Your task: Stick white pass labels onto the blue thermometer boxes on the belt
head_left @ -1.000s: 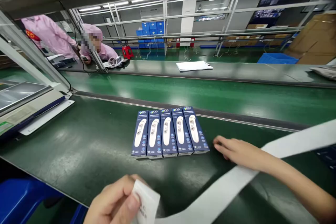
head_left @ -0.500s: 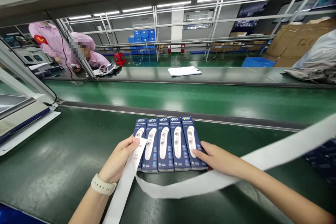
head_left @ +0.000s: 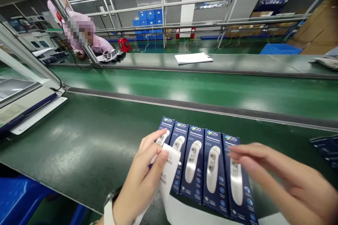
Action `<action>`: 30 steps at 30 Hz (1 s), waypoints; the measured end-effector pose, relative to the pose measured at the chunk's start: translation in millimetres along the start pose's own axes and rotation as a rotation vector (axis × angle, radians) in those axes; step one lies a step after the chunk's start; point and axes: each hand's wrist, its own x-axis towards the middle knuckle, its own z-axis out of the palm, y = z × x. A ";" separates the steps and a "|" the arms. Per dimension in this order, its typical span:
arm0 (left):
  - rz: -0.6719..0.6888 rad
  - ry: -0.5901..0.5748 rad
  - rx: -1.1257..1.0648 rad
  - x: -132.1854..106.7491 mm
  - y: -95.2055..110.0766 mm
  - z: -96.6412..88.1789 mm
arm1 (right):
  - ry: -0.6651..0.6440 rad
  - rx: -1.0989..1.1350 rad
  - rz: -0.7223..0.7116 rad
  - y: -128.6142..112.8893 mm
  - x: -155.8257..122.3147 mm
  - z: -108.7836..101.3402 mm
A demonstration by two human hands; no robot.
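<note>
Paper strip [head_left: 171, 172] — in left hand [head_left: 139, 179], over thermometer boxes [head_left: 203, 172].

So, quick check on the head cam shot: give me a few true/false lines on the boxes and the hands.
Five thermometer boxes lie side by side on the green conveyor belt. True.
The left hand holds a white strip printed Q.C. PASS. True.
The right hand grips a box cutter. False: it holds nothing, and its fingers extend over the rightmost box.
The watch is on the right wrist. False: a pale watch band is on the left wrist.
</note>
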 end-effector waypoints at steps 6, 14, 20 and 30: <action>0.187 0.129 0.037 -6.1 17.5 5.9 | -0.371 0.442 -0.145 -66.3 27.1 40.6; 0.308 0.181 -0.042 -2.0 6.2 9.9 | -0.367 0.410 -0.158 -65.0 34.8 48.9; 0.316 0.192 -0.071 4.5 4.8 6.8 | -0.333 0.332 -0.271 -64.4 37.8 55.2; 0.212 0.236 -0.096 18.0 -2.9 10.0 | -0.295 0.340 -0.146 -66.8 52.0 65.1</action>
